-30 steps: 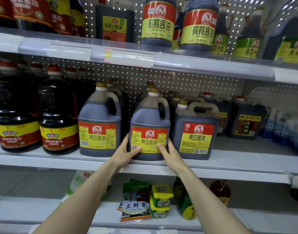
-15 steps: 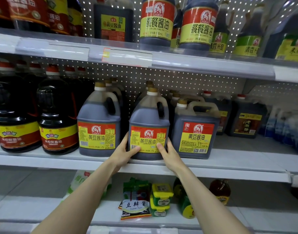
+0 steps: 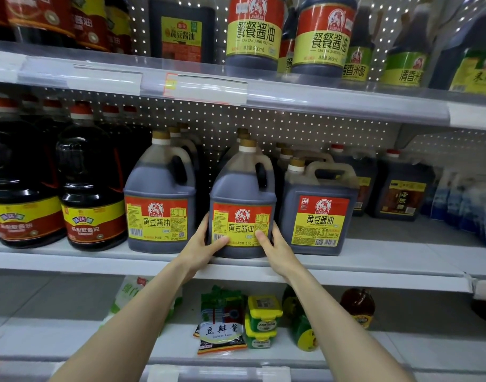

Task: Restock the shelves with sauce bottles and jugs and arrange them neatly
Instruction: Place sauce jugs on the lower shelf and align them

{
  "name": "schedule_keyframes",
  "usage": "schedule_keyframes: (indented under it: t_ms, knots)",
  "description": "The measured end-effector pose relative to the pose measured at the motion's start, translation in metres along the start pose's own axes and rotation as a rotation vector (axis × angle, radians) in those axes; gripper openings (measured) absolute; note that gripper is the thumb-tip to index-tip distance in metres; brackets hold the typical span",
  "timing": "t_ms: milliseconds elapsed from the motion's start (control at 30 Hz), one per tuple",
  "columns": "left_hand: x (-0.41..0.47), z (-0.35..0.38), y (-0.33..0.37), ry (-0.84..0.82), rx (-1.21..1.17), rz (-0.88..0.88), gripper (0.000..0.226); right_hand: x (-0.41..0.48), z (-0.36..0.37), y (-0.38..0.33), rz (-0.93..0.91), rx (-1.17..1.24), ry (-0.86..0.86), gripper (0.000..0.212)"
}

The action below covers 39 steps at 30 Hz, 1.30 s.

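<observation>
Jug (image 3: pixel 243 188) unmoved, gripped between left hand (image 3: pixel 206 241), right hand (image 3: pixel 274 244).

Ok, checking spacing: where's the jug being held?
Head view, middle shelf, centre: the held jug stands between a matching jug at left and a squarer jug at right.

Supermkt aisle: price-tag strip (image 3: pixel 206 85) above left hand (image 3: pixel 201 242), pegboard back (image 3: pixel 305 125), rows of same soy sauce jugs (image 3: pixel 159 205) beside it

Dark soy sauce jug (image 3: pixel 243 199), gold cap, red-yellow label facing out, upright at middle shelf (image 3: pixel 374 260) front edge. Sits between a matching jug (image 3: pixel 159 199) and a squarer jug (image 3: pixel 317 208), close to both.
</observation>
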<state>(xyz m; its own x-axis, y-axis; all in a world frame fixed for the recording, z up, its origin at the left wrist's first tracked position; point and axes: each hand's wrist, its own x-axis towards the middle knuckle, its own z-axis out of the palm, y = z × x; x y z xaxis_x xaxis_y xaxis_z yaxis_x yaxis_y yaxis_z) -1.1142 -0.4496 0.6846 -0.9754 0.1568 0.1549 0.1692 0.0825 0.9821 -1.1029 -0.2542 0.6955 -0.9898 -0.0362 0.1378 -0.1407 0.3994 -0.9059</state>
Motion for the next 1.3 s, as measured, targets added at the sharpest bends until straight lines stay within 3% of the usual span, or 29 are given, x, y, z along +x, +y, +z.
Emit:
schedule_keyframes:
  t_ms: [900, 1133, 1300]
  knots:
    - [-0.002, -0.001, 0.007, 0.016, 0.033, -0.014, 0.075, 0.003, 0.000, -0.005, 0.028, 0.042, 0.001, 0.060]
    - [-0.010, 0.001, 0.023, 0.051, 0.079, -0.073, 0.061, -0.007, -0.003, -0.018, 0.092, 0.094, 0.026, 0.061]
    - [-0.027, -0.004, 0.041, 0.059, 0.113, -0.099, 0.078, -0.029, -0.013, -0.041, 0.121, 0.170, 0.088, 0.066]
